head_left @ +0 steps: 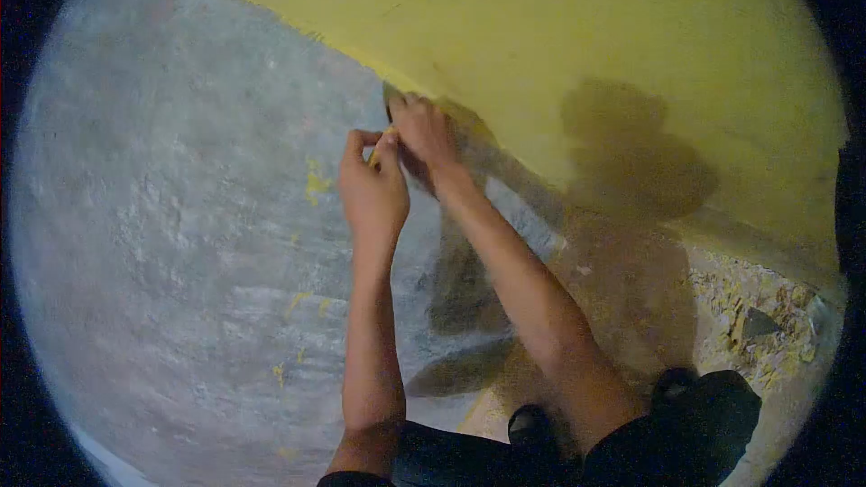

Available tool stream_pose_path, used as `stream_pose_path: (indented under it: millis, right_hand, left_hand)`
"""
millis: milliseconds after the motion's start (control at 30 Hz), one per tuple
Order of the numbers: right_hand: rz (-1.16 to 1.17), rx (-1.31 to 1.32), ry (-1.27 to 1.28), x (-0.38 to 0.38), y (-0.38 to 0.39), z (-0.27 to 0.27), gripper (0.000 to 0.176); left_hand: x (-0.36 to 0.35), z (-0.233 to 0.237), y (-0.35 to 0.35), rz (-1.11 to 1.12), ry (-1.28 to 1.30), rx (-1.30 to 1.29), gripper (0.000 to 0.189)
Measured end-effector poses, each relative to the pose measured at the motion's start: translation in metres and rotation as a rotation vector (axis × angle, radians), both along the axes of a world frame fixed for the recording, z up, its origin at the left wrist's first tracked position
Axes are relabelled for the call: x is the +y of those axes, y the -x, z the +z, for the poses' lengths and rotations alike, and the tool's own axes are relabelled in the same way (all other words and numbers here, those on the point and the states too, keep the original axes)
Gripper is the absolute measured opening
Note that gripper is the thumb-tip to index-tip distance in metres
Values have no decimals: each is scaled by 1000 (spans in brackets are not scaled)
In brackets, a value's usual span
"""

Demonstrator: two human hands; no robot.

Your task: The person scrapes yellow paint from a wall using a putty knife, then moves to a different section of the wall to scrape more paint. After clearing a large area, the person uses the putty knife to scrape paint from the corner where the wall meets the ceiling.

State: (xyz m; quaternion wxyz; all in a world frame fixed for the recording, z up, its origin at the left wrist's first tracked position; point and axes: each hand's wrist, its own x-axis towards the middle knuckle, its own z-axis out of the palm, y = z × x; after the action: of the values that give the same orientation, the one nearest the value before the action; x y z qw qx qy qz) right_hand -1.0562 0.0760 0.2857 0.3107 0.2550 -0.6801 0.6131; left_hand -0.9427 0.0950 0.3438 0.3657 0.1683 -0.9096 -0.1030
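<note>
Currently, head view: my left hand pinches a yellow bit between thumb and finger, just off the wall, near the lower edge of its yellow paint. My right hand is beside it at that edge, fingers curled; grip contents cannot be told. Flakes lie on the floor along the wall's bottom edge, around a grey piece.

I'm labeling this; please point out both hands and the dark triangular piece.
Left hand (373,198), head view, back of hand.
Right hand (428,132), head view, back of hand.
Dark triangular piece (760,323), head view, its middle.
</note>
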Motion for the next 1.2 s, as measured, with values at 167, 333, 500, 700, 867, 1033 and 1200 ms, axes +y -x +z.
stream_pose_path:
  millis: [167,333,500,700,867,1033,1200]
  right_hand:
    - [9,44,-24,8,-4,-4,17]
    - [-92,43,-19,6,-8,-1,17]
    - [61,-2,-39,11,-3,-6,21]
    - [2,22,-143,20,-1,-7,17]
    - [-19,2,-107,22,-2,-10,16]
    - [121,-9,-103,33,-5,-13,17]
    - [78,-5,-148,27,11,-20,16]
  left_hand:
    - [-5,-11,-6,-46,-14,37,22]
    - [-17,-16,-9,-34,10,54,22]
    - [6,-9,-8,-43,-61,46,23]
    - [-1,-18,6,-3,-9,41,23]
    - [-6,-26,7,-57,-71,57,23]
    - [3,-29,3,-21,-86,45,21]
    - [-3,-38,13,-24,-104,51,22]
